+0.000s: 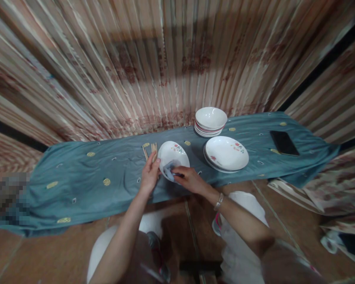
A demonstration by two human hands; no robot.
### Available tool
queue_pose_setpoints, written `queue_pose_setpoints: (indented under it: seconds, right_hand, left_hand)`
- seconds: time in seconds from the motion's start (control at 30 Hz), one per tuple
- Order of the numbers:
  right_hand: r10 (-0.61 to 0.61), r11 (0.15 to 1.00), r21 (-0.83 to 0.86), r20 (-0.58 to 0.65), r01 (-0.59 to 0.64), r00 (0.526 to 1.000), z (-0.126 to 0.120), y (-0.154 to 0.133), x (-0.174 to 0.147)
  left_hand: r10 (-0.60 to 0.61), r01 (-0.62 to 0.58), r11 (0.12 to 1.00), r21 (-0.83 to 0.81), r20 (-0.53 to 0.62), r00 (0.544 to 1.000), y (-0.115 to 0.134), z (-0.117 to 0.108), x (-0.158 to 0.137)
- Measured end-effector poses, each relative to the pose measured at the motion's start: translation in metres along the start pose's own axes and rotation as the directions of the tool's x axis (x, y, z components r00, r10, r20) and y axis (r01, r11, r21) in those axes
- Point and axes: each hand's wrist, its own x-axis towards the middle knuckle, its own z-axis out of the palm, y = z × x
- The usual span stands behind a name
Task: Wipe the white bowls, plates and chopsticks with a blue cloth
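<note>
Head view: the plate (181,157) is just about centre of your view, above the cloth-covered surface (118,161); can't tell if it touches down. Left hand (149,172) grips its rim at the plate's 9 o'clock, thumb on the near side. Right hand (190,178) pinches a pale blue cloth (168,170) against the inside, around 6 to 7 o'clock. Looks like wiping. To do it well, I'd brace the rim firmly with the left, press lightly, sweep from the centre out and turn the plate so every sector gets covered, floral print at 1 o'clock included. Mind the chopsticks (154,147) by your left fingers at 10 o'clock; easy to knock. Orientation: eating face up and tipped toward you, print at the far edge. Outline's roughly round, so no clear long axis. Plate stack (223,154) sits at 3 o'clock, bowls (211,117) at 2.
</note>
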Motion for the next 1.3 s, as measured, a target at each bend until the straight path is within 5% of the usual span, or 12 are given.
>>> queue_pose_setpoints:
  seconds: [0.2, 0.37, 0.57, 1.03, 1.3]
  right_hand:
    - [0.048, 0.988, 0.153, -0.180, -0.020, 0.983, 0.007, -0.005, 0.020]
    - [-0.063, 0.996, 0.040, -0.287, 0.078, 0.956, 0.004, 0.001, 0.044]
    - [-0.106, 0.984, -0.175, -0.405, 0.037, 0.908, -0.009, 0.025, 0.064]
    - [0.042, 0.843, -0.513, -0.241, -0.164, 0.970, -0.028, 0.049, 0.051]
    - [0.180, 0.816, -0.538, -0.114, -0.213, 0.977, -0.029, 0.049, 0.026]
  left_hand:
    - [0.158, -0.163, 0.967, 0.194, 0.041, 0.987, -0.001, 0.004, 0.007]
    - [0.239, -0.267, 0.912, 0.312, 0.125, 0.963, 0.007, 0.009, 0.007]
    - [0.221, -0.261, 0.922, 0.285, 0.166, 0.961, 0.003, 0.020, 0.004]
    - [0.106, -0.110, 0.988, 0.112, 0.040, 0.994, 0.004, 0.027, -0.001]
    - [0.095, -0.097, 0.992, 0.077, 0.030, 0.995, 0.000, 0.029, -0.001]
